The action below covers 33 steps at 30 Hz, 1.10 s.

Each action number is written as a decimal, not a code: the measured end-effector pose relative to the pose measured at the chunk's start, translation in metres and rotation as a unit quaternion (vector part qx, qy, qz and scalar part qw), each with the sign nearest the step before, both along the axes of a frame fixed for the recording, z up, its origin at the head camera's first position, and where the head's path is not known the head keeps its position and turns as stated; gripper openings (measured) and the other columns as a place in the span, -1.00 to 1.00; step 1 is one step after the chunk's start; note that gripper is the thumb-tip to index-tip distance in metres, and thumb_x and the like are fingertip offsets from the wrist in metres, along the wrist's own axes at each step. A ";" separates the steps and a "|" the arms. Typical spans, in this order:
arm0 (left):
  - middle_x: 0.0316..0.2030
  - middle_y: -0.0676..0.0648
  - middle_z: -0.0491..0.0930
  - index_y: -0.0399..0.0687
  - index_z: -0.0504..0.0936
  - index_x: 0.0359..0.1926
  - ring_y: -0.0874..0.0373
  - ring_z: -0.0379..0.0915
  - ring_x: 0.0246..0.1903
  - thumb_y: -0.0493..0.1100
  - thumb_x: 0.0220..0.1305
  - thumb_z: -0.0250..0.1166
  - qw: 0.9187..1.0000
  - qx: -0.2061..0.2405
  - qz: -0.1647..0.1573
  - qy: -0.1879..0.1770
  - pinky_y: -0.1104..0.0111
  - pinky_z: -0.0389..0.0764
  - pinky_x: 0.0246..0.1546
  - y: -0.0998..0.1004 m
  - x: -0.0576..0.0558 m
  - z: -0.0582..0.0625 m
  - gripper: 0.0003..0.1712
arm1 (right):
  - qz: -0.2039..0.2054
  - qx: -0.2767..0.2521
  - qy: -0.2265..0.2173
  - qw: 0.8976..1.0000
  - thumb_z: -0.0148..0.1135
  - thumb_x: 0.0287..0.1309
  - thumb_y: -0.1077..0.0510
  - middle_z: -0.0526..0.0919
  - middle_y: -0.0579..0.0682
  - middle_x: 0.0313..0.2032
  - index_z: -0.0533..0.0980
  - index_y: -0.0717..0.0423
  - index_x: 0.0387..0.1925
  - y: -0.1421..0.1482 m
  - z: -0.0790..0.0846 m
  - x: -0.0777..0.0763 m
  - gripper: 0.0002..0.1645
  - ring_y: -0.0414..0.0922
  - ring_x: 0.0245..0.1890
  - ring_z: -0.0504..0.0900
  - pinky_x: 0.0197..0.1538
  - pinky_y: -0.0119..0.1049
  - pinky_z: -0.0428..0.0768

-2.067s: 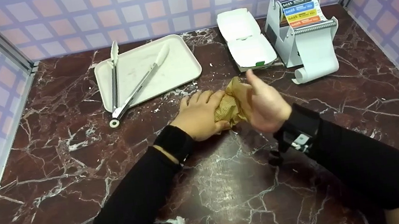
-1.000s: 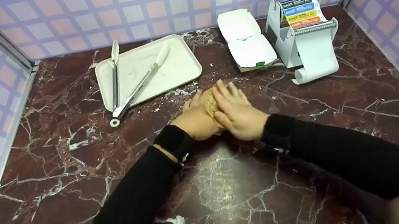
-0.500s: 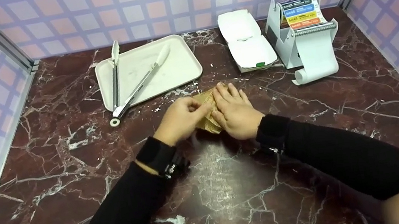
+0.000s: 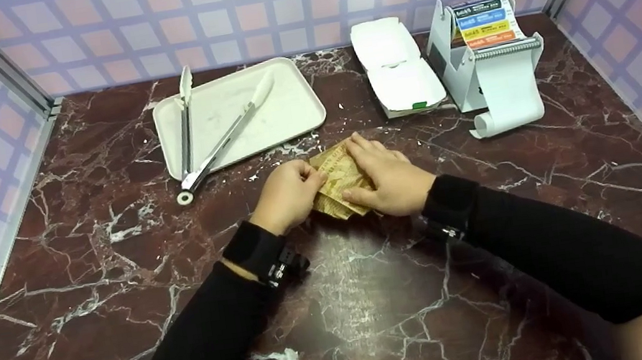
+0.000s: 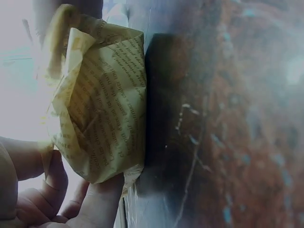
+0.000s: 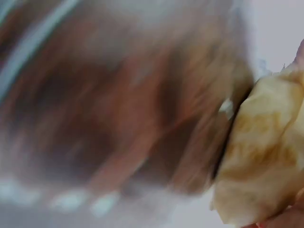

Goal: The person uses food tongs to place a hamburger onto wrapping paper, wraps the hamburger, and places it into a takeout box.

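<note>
A bundle in brown printed wrapping paper (image 4: 337,184) sits on the dark marbled table between both hands. Its contents are hidden by the paper. At its left side my left hand (image 4: 288,194) pinches a paper flap between thumb and forefinger, as the left wrist view shows near the paper's (image 5: 109,109) edge, with other fingers against its side. My right hand (image 4: 389,176) lies along the right side and top with fingers extended, thumb resting on the paper. In the right wrist view, the crumpled wrapping paper (image 6: 261,147) shows at the right edge.
Behind the hands to the left, metal tongs (image 4: 219,147) lie spread across a cream tray (image 4: 290,96). An opened white takeaway box (image 4: 404,80) stands at the back, beside a label dispenser (image 4: 483,38) with a hanging white strip (image 4: 509,91). Patterned walls enclose the back and sides.
The right hand came over onto the bundle and pressed it. The left hand drew back from lying flat on the bundle and now pinches a flap; more of the paper's top shows.
</note>
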<state>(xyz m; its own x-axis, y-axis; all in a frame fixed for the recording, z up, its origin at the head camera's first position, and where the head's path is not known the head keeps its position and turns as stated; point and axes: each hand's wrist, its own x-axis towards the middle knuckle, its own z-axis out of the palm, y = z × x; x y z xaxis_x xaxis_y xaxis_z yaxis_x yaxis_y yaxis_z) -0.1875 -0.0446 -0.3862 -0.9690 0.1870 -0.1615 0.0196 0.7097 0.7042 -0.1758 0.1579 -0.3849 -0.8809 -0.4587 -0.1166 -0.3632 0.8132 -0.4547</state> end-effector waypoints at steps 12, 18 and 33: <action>-0.47 0.00 0.49 0.02 0.50 -0.44 0.14 0.41 -0.53 0.09 0.25 0.14 1.000 0.023 0.013 0.000 0.32 0.53 -0.54 -0.003 -0.004 -0.004 -0.72 | -0.003 0.039 0.023 0.999 0.09 -0.26 -0.62 -0.24 -0.06 0.47 -0.20 -0.20 0.45 -0.002 -0.006 -0.007 0.32 0.19 0.41 -0.11 0.36 0.23 -0.04; -0.45 0.00 0.50 0.02 0.51 -0.45 0.14 0.42 -0.50 0.11 0.24 0.16 0.999 0.030 0.021 -0.006 0.33 0.52 -0.53 -0.001 -0.006 -0.006 -0.71 | 0.012 0.073 0.025 0.997 -0.12 -0.14 -0.66 -0.29 0.00 0.47 -0.29 -0.11 0.45 -0.002 -0.007 -0.007 0.29 0.19 0.42 -0.13 0.37 0.22 -0.05; -0.46 0.00 0.50 0.01 0.50 -0.45 0.15 0.42 -0.53 0.10 0.25 0.15 0.999 0.018 0.034 -0.015 0.33 0.51 -0.55 -0.003 -0.009 -0.009 -0.70 | 0.063 0.020 -0.023 0.998 -0.03 -0.02 -0.53 -0.12 -0.05 0.46 -0.19 -0.12 0.45 0.009 -0.009 -0.025 0.16 0.11 0.38 -0.05 0.38 0.14 -0.08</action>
<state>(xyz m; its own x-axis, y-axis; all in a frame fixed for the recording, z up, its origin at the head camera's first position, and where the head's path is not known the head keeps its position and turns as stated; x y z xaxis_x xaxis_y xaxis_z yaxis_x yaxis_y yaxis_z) -0.1961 -0.0477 -0.3955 -0.9744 0.1278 -0.1851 -0.0487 0.6835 0.7283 -0.2007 0.1671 -0.3939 -0.8092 -0.5605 -0.1761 -0.4436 0.7795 -0.4423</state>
